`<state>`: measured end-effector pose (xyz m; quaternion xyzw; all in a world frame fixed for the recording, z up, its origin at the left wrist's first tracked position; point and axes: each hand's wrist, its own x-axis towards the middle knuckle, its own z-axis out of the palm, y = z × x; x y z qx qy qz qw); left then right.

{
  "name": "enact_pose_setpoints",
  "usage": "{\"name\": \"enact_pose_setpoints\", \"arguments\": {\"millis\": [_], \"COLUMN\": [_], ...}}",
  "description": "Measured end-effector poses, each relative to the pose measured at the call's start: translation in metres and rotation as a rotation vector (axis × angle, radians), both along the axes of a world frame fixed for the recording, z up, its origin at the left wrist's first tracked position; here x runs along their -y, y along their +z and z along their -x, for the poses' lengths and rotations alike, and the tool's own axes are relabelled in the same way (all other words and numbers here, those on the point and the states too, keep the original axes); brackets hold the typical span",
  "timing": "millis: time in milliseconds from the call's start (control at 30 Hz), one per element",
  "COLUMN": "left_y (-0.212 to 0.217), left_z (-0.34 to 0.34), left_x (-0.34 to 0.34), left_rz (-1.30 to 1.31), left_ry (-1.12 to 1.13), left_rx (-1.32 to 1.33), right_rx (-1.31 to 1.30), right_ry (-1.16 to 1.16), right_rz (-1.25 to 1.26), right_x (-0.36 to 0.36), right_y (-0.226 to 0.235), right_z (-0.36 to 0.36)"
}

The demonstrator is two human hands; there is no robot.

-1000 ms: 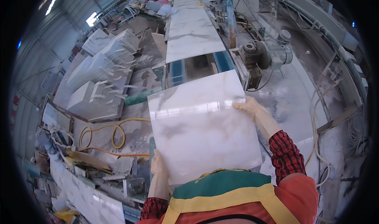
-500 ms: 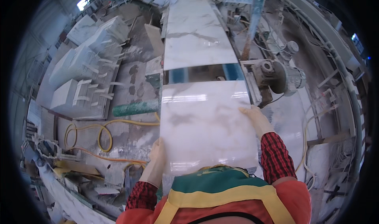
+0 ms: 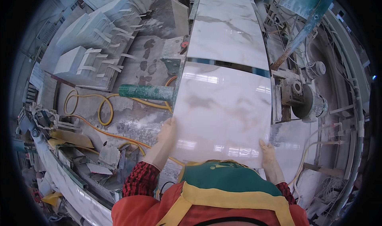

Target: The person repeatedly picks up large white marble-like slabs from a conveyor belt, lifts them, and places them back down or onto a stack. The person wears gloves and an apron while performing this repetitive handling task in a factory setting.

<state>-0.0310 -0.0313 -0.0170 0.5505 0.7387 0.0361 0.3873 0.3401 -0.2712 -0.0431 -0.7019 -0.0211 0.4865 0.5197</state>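
A polished white stone slab [image 3: 223,106] with grey-brown veins lies in front of my body, on the long conveyor line. My left hand [image 3: 166,132], pale and seemingly gloved, is closed on the slab's left edge. At the near right corner, my right hand [image 3: 268,153] grips the opposite edge, its thumb on top and its other fingers mostly hidden. Beyond a narrow dark gap with blue-green parts [image 3: 260,72] lies a second veined white slab [image 3: 227,31]. My green apron [image 3: 227,178] with yellow trim borders the near slab.
A motor [image 3: 312,102] stands right of the line. On the left are a green roller [image 3: 146,92], a yellow hose [image 3: 105,112] on the wet floor and strapped stacks of white slabs [image 3: 85,66]. Broken stone pieces [image 3: 107,154] lie at lower left; a blue-green post [image 3: 304,35] leans at far right.
The gap between the two slabs has narrowed. My right hand has come back along the slab's right edge to its near corner. My left hand stays on the left edge. The view has shifted.
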Motion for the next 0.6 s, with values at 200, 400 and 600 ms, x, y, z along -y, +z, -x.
{"name": "enact_pose_setpoints", "arguments": {"millis": [200, 400, 600], "left_y": [0.019, 0.005, 0.009], "left_z": [-0.019, -0.022, -0.032], "left_x": [-0.005, -0.018, -0.026], "left_rz": [0.022, 0.026, 0.023], "left_ry": [0.05, 0.04, 0.099], "left_rx": [0.031, 0.011, 0.009], "right_rx": [-0.02, 0.05, 0.042], "right_ry": [0.011, 0.047, 0.03], "right_rz": [-0.005, 0.053, 0.094], "right_x": [-0.005, -0.021, -0.037], "right_y": [0.003, 0.01, 0.024], "right_z": [-0.012, -0.02, -0.021]}}
